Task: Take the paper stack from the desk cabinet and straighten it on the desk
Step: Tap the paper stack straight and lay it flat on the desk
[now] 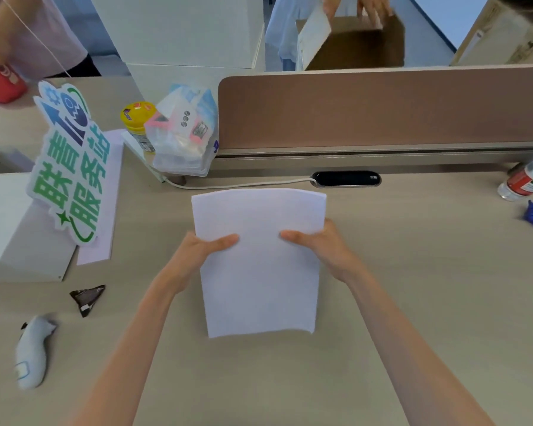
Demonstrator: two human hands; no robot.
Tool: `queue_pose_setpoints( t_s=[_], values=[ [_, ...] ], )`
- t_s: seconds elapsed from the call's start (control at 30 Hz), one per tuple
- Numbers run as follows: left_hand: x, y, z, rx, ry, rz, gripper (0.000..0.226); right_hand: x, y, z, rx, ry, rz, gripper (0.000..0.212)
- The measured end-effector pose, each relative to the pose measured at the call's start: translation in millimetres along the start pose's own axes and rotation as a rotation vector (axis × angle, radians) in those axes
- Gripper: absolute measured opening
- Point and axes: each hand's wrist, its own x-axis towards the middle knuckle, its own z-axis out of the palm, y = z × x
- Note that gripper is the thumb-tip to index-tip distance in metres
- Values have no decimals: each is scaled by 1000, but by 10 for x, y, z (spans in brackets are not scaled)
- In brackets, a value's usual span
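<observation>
The left hand (202, 252) and right hand (322, 245) each have a closed grip on a side edge of the paper stack (259, 262), held upright over the middle of the table (413, 272) (thumbs in front). Straightening seems under way; next, likely tapping its lower edge square.

I'm holding both bare arms stretched forward, left hand (202, 249) and right hand (322, 242) both clamping inward, thumbs lying on top, fingers curling underneath
</observation>
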Motion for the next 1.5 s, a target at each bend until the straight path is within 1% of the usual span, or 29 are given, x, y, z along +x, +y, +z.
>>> queue_pose_setpoints(
  t_s=[0.13,0.2,0.27,0.33,0.4,0.5,0.57,0.63,0.7,0.73,0.77,0.8,0.87,0.97,1.03,1.07,1.13,1.2,1.33,1.5],
  values=[
    [151,-203,-205,-70,56,-134,32,291,254,207,39,4,149,35],
    [272,-338,-316,-170,109,-187,36,440,373,307,72,25,210,38],
    [414,-474,-454,-266,143,-206,36,601,471,399,67,78,258,39],
    [526,-593,-543,-282,151,-179,31,707,557,448,43,137,288,40],
    [644,-713,-628,-253,170,-152,20,828,680,514,47,181,286,38],
    [841,-904,-729,-216,218,-150,12,991,838,605,63,249,268,31],
    [955,-1018,-794,-179,238,-166,15,1099,921,658,10,302,268,21],
    [1057,-1127,-846,-162,247,-189,24,1187,987,697,-120,365,264,5],
    [1157,-1212,-881,-147,279,-201,32,1269,1065,713,-274,420,234,18],
    [1223,-1268,-906,-132,306,-203,34,1296,1089,719,-331,443,220,18],
    [1276,-1288,-917,-113,331,-203,33,1317,1105,721,-373,465,210,12],
    [1315,-1292,-921,-87,352,-202,28,1332,1113,721,-403,483,202,12],
    [1352,-1243,-901,-27,377,-171,22,1364,1134,706,-446,516,188,20],
    [1406,-1234,-899,99,400,-120,34,1415,1179,670,-507,565,164,20],
    [1435,-1269,-903,173,457,-118,36,1448,1198,667,-530,592,160,20],
    [1441,-1278,-899,196,507,-116,31,1458,1200,676,-538,603,157,19],
    [1439,-1284,-873,207,595,-115,12,1467,1205,704,-559,629,159,19],
    [1431,-1294,-841,218,649,-99,16,1469,1233,730,-578,662,157,18],
    [1424,-1305,-802,266,694,-47,16,1464,1296,742,-618,710,144,11],
    [1379,-1318,-796,264,672,-34,17,1352,1297,727,-569,707,148,9]
  ],
)
